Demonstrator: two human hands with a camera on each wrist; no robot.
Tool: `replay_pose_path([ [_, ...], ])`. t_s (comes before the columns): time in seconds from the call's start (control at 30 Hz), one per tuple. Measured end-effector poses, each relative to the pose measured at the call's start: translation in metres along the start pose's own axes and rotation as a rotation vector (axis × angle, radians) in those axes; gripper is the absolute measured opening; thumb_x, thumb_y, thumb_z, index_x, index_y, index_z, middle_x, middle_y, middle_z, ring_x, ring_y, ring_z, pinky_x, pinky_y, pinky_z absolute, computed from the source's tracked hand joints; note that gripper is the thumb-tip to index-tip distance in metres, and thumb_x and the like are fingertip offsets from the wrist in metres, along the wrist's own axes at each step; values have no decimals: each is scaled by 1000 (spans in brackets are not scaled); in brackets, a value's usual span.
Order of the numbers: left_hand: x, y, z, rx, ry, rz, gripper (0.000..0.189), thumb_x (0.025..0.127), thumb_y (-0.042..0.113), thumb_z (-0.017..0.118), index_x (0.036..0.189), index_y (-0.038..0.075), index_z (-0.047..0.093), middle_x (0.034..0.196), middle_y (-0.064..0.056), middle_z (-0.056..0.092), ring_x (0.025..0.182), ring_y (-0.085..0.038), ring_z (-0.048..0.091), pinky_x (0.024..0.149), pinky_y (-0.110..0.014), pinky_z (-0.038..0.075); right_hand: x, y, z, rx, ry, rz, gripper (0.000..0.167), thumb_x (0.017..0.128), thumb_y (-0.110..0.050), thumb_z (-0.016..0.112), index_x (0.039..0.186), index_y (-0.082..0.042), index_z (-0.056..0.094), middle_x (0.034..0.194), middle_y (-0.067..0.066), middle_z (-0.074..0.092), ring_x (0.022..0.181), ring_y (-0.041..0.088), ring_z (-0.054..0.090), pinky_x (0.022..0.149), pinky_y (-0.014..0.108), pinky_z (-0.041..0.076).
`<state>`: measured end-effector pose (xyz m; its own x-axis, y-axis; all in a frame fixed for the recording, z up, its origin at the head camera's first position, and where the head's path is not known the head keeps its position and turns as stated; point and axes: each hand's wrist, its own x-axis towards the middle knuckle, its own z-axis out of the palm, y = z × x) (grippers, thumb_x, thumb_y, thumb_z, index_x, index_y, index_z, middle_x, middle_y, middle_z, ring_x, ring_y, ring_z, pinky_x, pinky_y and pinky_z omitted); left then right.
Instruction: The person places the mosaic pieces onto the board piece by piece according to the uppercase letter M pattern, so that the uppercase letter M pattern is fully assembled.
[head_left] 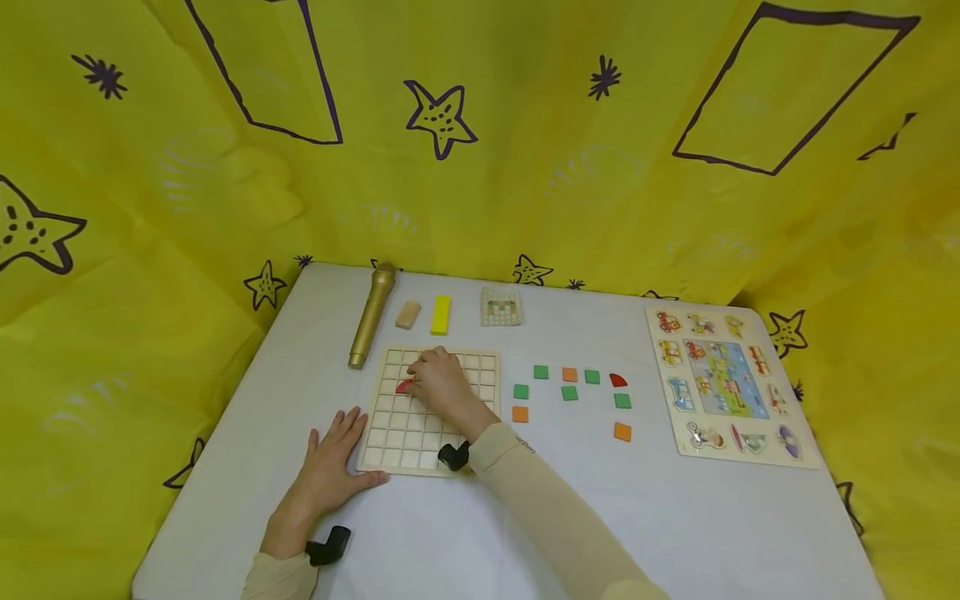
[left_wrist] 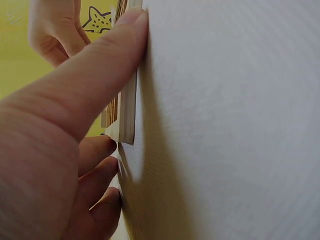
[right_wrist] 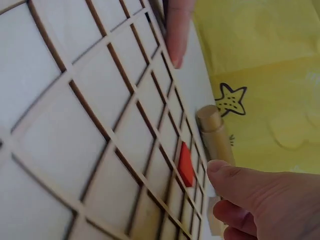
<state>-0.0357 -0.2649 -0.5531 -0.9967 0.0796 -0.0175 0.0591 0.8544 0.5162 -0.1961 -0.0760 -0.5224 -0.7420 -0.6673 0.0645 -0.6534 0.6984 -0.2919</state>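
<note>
A wooden grid board (head_left: 397,439) lies on the white table. My right hand (head_left: 444,385) is over its upper left part, fingers bent and thumb close to a red piece (head_left: 404,387). In the right wrist view this red piece (right_wrist: 185,165) sits in the grid, a little apart from the thumb tip (right_wrist: 217,168). Whether the fingertips pinch anything is hidden. My left hand (head_left: 327,467) rests at the board's lower left corner, fingers spread by the left side. Its thumb (left_wrist: 95,70) lies against the front edge in the left wrist view.
Green squares (head_left: 570,393), orange squares (head_left: 520,414) and a red quarter-circle (head_left: 618,380) lie right of the board. Behind it are a gold microphone (head_left: 371,317), a wooden block (head_left: 408,314), a yellow block (head_left: 441,315) and a pattern card (head_left: 500,307). A picture puzzle (head_left: 727,450) lies far right.
</note>
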Motion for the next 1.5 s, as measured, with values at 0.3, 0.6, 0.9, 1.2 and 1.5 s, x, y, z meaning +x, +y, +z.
replay_pose_path([
  [0.3, 0, 1, -2, -14, -1, -3, 107, 72, 57, 79, 148, -3, 35, 155, -21, 27, 143, -43, 15, 107, -69, 2, -21, 41, -38, 71, 87, -19, 29, 92, -26, 71, 115, -8, 71, 112, 5, 65, 104, 24, 54, 88, 36, 47],
  [0.6, -1, 2, -1, -28, 7, -6, 107, 72, 56, 80, 148, -3, 35, 155, -22, 27, 142, -45, 16, 106, -70, 3, -52, 96, -67, 100, 141, 88, 29, 89, -19, 74, 114, -3, 71, 106, 9, 65, 101, 29, 53, 86, 41, 46],
  [0.9, -3, 2, -2, -28, 4, -5, 107, 72, 58, 78, 148, -4, 35, 155, -22, 27, 143, -44, 16, 105, -70, 3, -77, 133, -72, 92, 112, 212, 31, 90, -21, 73, 114, -1, 71, 109, 11, 65, 100, 29, 53, 88, 40, 45],
  [1.2, -1, 5, -1, -39, -6, -8, 108, 72, 59, 78, 149, -3, 34, 156, -21, 26, 143, -43, 14, 106, -70, 1, -95, 157, -64, 64, 65, 278, 33, 89, -25, 74, 113, -3, 72, 109, 12, 65, 103, 32, 52, 87, 48, 44],
  [1.5, -4, 6, -1, -37, 29, 9, 106, 72, 56, 79, 146, -6, 37, 153, -24, 29, 141, -46, 17, 104, -72, 4, -104, 168, -53, 20, 13, 260, 40, 87, -32, 76, 116, -5, 71, 115, 12, 63, 109, 34, 51, 87, 51, 44],
])
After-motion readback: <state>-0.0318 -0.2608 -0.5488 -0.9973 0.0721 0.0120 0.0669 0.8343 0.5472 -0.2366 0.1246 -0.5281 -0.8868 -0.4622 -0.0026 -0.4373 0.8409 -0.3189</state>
